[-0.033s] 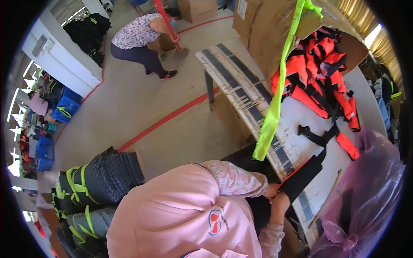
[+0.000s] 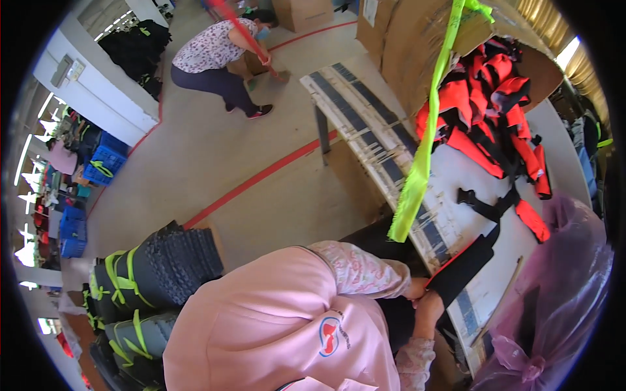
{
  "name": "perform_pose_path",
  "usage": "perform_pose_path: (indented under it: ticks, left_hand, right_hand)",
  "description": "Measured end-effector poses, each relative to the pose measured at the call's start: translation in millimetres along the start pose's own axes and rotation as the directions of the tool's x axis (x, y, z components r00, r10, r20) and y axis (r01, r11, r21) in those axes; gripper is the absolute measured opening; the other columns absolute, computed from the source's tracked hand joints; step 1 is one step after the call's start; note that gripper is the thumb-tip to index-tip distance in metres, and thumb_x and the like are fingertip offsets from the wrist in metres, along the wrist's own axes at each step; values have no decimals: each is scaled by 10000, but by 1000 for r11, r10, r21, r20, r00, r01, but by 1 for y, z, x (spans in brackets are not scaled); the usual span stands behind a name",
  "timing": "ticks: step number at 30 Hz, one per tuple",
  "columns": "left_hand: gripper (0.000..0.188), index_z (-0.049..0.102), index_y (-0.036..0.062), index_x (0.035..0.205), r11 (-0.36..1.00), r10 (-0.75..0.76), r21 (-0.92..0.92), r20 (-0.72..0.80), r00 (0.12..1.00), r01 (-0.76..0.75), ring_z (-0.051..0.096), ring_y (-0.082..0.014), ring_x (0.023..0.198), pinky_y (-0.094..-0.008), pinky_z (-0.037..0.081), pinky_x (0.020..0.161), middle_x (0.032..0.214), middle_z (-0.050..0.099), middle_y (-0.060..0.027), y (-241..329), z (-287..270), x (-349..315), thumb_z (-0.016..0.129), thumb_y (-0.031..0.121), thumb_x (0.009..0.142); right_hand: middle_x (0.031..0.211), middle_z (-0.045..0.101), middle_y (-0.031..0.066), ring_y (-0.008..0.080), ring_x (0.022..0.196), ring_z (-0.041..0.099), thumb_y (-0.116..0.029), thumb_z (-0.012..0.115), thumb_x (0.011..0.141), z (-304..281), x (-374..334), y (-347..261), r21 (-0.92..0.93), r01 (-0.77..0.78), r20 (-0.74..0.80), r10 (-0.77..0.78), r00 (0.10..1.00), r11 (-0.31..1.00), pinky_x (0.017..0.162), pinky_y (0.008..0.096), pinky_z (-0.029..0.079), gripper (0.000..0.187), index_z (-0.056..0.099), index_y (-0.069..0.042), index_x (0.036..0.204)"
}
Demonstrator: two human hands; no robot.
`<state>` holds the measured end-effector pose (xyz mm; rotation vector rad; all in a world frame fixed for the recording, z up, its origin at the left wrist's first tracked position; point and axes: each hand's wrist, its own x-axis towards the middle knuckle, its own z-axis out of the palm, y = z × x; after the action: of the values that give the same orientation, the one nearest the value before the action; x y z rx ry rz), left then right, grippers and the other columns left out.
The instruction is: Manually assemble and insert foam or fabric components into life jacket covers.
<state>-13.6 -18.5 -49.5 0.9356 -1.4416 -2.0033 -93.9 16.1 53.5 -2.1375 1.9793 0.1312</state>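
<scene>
A long black fabric piece (image 2: 462,270) with a red edge lies slantwise over the table's near edge. My left hand (image 2: 416,289), coming out of a patterned sleeve, grips its near end. My right hand (image 2: 428,309) is closed on the same end, just below and touching the left. The fingertips are partly hidden by the fabric and by each other. A black strap with a buckle (image 2: 467,196) runs from the piece's far end across the white tabletop (image 2: 450,171). Beside it lies a small red-orange piece (image 2: 533,221).
Red-and-black fabric pieces (image 2: 499,91) spill from an open carton (image 2: 407,58). A yellow-green ribbon (image 2: 420,163) hangs before the table. A purple plastic bag (image 2: 554,293) is at right, tied dark bundles (image 2: 156,274) at left. Another person (image 2: 218,58) bends over with a red pole.
The whole picture has shifted slightly to the right. The other person's head and the red pole have moved a little. My hands keep their hold on the black fabric piece.
</scene>
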Motion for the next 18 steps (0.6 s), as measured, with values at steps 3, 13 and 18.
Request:
perform_pose_path:
  ticks: [3, 13, 18]
  left_hand:
    - [154, 627, 26, 824, 989, -33, -139, 46, 998, 40, 617, -195, 511, -286, 471, 403, 654, 626, -129, -4, 1, 4, 515, 123, 782]
    - [63, 574, 45, 809, 975, -116, -194, -33, 993, 107, 544, -174, 469, -304, 429, 413, 577, 569, -87, 60, -4, -44, 579, 103, 783]
    - [151, 541, 38, 889, 918, -182, -380, -142, 973, 116, 558, -182, 483, -304, 476, 474, 673, 600, -126, 62, -10, -44, 533, 189, 882]
  right_hand:
    - [604, 608, 128, 312, 625, 630, -315, 514, 825, 9, 12, 13, 17, -84, 69, 83, 994, 996, 524, 429, 493, 274, 629, -77, 753]
    - [852, 639, 116, 282, 795, 611, -303, 631, 774, 10, 40, 12, -64, -247, 702, 219, 678, 967, 721, 368, 485, 158, 664, -151, 802]
    - [820, 645, 135, 182, 742, 626, -11, 493, 862, -69, -32, -5, 812, 196, -181, -82, 980, 550, 707, 261, 488, 174, 607, 10, 992]
